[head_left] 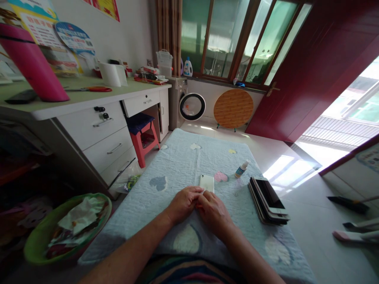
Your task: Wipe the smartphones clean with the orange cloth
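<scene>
A white smartphone point(206, 182) points away from me over the bed-like padded surface, its back facing up and a small camera at the top left corner. My left hand point(183, 206) and my right hand point(215, 213) meet over its lower end and hide that part. Both have curled fingers, with the fingertips pressed close together. What they pinch between them is hidden. To the right of them, a stack of several phones point(268, 201) lies with a dark screen on top. A small spray bottle point(242, 169) with a white cap stands just beyond the stack.
The pale blue quilted cover point(177, 165) has heart patterns. At left are a green waste basket point(32, 244), a white desk point(94, 118) and a red stool point(145, 144). Farther back stand a washing machine point(175, 102) with its door open and a round wooden tabletop point(233, 108).
</scene>
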The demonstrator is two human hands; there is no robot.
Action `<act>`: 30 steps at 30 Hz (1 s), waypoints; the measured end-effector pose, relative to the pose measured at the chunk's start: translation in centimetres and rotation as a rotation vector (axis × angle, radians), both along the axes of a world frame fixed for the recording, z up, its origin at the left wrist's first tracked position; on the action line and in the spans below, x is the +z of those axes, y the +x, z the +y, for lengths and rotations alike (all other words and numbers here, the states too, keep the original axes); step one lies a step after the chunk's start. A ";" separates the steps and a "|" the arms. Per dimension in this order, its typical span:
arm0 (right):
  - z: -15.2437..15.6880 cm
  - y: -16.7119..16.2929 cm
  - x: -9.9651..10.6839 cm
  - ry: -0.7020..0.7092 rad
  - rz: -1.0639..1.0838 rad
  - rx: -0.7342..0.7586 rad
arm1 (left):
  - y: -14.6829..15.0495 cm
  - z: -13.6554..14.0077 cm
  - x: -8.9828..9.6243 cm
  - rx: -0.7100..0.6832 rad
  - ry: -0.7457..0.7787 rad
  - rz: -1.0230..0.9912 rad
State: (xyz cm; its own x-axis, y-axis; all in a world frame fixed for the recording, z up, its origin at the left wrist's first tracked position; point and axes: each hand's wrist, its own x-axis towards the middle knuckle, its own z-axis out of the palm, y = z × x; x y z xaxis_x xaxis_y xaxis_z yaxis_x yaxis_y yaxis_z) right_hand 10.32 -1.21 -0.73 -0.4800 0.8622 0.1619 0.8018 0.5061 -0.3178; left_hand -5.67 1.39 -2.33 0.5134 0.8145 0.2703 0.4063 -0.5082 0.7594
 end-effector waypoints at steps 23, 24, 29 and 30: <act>-0.8 2.4 0.4 -0.053 -0.073 -0.118 | -0.2 0.3 -0.8 0.045 -0.002 0.124; -0.7 2.0 0.5 -0.059 -0.078 -0.114 | -0.2 0.3 -0.7 0.041 -0.009 0.125; -0.3 0.1 0.6 -0.072 -0.073 -0.088 | -0.2 0.2 -0.6 0.032 -0.031 0.082; -0.3 -0.1 0.6 -0.070 -0.065 -0.085 | -0.2 0.2 -0.6 0.027 -0.027 0.067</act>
